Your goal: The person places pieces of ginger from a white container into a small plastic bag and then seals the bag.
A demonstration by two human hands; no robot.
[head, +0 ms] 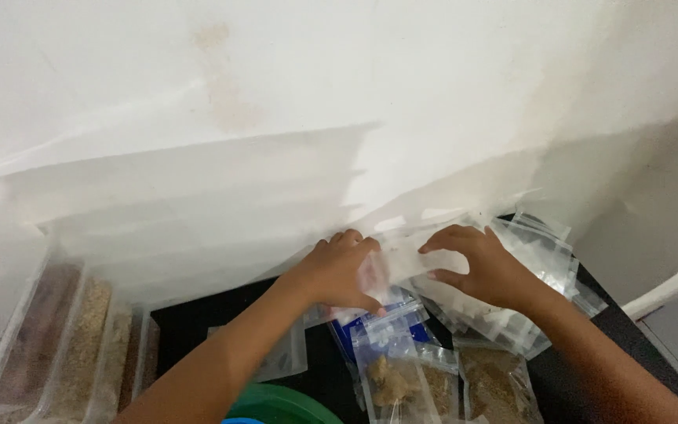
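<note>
1. Clear plastic: an empty zip pouch (pixel 402 255) lies stretched between your two hands, at about 12 o'clock above the dark tabletop (pixel 190 318), close to the white wall (pixel 339 94).
2. Your left hand (pixel 340 273) grips the pouch's left end. The fingers (pixel 348 238) curl over its upper edge and the thumb closes underneath, so the hand is pinched onto the plastic.
3. Your right hand (pixel 486 265) rests on the pouch's right end. The fingers (pixel 442 239) are bent and spread, tips pressing down on the plastic, thumb pointing toward 9 o'clock. You hold it by pressure; whether the thumb clamps beneath, I cannot tell.
4. A heap of empty clear pouches (pixel 543 251) lies under and at 3 o'clock of your right hand, reaching the tabletop's edge.
5. At 6 o'clock of the hands, a filled pouch with pale brown lumps (pixel 390 377) lies on a blue packet (pixel 355 330).
6. Just at 3 o'clock of that, a pouch of brown powder (pixel 496 385) lies flat.
7. A green round lid or bowl (pixel 276 404) shows at the bottom edge, under your left forearm.
8. At 9 o'clock, clear rectangular containers (pixel 80 345) holding brown and tan granular contents stand in a row, touching one another.
</note>
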